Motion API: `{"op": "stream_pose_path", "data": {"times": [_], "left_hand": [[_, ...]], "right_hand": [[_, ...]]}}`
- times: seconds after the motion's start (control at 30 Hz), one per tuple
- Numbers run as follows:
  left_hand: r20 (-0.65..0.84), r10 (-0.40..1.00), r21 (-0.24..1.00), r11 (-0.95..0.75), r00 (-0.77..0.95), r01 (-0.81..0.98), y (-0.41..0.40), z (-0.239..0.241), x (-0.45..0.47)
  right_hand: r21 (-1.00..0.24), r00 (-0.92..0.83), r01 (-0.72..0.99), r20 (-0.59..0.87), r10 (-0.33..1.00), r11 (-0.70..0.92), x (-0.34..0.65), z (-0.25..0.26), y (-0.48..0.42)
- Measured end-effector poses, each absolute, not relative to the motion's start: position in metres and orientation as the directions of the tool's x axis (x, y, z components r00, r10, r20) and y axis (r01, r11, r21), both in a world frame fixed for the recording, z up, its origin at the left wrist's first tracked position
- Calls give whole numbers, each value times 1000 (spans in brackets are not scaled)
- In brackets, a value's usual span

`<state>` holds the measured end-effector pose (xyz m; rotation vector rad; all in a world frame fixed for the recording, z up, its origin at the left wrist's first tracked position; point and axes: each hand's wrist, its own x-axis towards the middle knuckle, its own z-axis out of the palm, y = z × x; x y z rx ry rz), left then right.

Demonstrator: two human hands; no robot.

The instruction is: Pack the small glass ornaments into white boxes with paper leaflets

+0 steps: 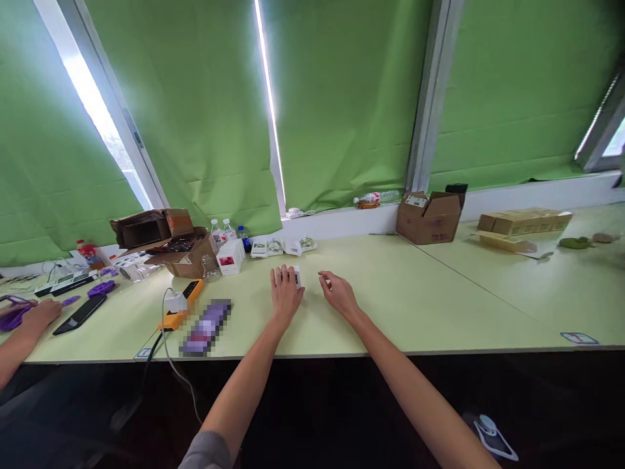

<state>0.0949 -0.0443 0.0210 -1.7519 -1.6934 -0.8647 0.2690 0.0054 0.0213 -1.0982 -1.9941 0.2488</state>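
My left hand [286,292] lies palm down on the pale green table [415,306], fingers stretched over a small white box [297,276] that peeks out at its right side. My right hand [338,292] is just to the right of it, fingers curled; a tiny pale thing shows at its fingertips, too small to name. Both forearms reach in from the bottom edge.
An orange power strip [183,303] with a white plug and a blurred purple item [205,327] lie left of my hands. Open cardboard boxes [161,241], small bottles and white packets crowd the back left; another box [430,218] stands back right. Another person's hand [41,316] rests far left by a black phone [81,314].
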Motion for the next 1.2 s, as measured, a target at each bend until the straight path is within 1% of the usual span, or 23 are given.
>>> {"op": "stream_pose_path", "data": {"times": [0.23,0.47,0.67,0.87,1.03,1.1,1.2], "left_hand": [[740,660,36,156,-131,987,-41,28,30],[683,694,-6,318,-228,948,-44,36,-26],[644,725,-44,356,-245,934,-43,42,-58],[619,734,-47,391,-281,919,-29,47,-95],[597,737,-83,451,-318,889,-14,48,-119],[595,730,-78,468,-335,881,-9,48,-127],[581,749,-75,438,-318,896,-4,47,-137]], "right_hand": [[-484,-326,626,550,769,611,268,20,4],[-450,-377,637,526,763,625,266,15,6],[-429,-411,637,513,753,640,267,13,4],[-397,-474,621,496,727,676,265,12,-3],[-380,-574,526,502,647,761,262,16,-14],[-369,-607,501,495,621,783,261,17,-16],[-320,-667,495,456,590,808,256,18,-13]]}}
